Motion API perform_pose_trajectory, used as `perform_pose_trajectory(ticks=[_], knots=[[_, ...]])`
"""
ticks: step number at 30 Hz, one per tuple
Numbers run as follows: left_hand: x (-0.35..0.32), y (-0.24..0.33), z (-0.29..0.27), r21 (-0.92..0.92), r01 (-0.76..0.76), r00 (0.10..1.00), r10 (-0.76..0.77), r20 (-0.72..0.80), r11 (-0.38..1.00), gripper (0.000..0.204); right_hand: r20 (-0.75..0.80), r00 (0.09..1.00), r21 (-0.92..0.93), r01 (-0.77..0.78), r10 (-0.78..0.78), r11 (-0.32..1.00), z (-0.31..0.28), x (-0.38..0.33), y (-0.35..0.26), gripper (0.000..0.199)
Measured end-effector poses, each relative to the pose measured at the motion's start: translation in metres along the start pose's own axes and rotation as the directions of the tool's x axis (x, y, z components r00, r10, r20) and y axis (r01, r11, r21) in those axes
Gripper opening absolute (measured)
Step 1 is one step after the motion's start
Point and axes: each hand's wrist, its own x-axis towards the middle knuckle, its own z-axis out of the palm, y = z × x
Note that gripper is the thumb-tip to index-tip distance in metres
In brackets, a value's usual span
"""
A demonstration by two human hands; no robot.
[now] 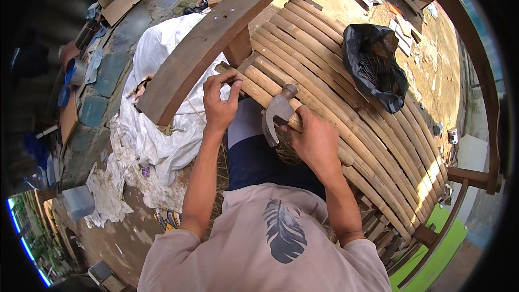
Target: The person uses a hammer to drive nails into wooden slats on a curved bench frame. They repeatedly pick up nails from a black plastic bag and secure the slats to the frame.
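Note:
My right hand (318, 139) is wrapped round the wooden handle of a claw hammer (279, 109). The hammer's grey metal head lies over the nearest bamboo slats, its claw pointing toward me. At the left end of a bamboo slat (259, 79), my left hand (220, 101) has thumb and fingers brought together in a pinch against the slat. Whatever is between those fingertips is too small or hidden to make out. The slats lie side by side as the seat of a wooden bench, whose dark curved armrest (203, 38) rises beyond my left hand.
A black plastic bag (373, 65) holding what look like nails sits open on the slats at the right. White sheeting (162, 124) lies crumpled on the left. Dark wooden bars (476, 48) frame the bench's far right. A cardboard piece (130, 0) lies at the upper left.

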Motion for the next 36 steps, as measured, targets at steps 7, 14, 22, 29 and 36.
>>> perform_pose_trajectory(ticks=[7, 14, 22, 29, 36], knots=[[-0.003, -0.003, 0.004, 0.056, -0.066, 0.997, 0.068, -0.044, 0.996, 0.025, 0.134, 0.991, 0.054, -0.033, 0.025, 0.998, -0.03, 0.025, -0.016, 0.036], [-0.006, 0.002, 0.008, 0.107, -0.099, 0.988, 0.11, -0.111, 0.989, 0.03, 0.217, 0.976, 0.322, -0.049, -0.023, 0.945, -0.039, 0.049, -0.061, 0.039], [-0.005, 0.0, 0.008, 0.168, -0.151, 0.975, 0.175, -0.135, 0.974, 0.038, 0.179, 0.977, 0.297, 0.056, -0.113, 0.953, -0.007, 0.063, -0.06, 0.036], [-0.007, -0.003, 0.007, 0.16, -0.142, 0.977, 0.164, -0.133, 0.977, 0.037, 0.132, 0.988, 0.341, 0.031, -0.081, 0.939, -0.018, 0.066, -0.066, 0.035], [-0.004, 0.0, 0.005, 0.148, -0.126, 0.984, 0.143, -0.109, 0.981, 0.037, 0.111, 0.991, 0.346, 0.029, -0.072, 0.938, -0.007, 0.068, -0.058, 0.034]])
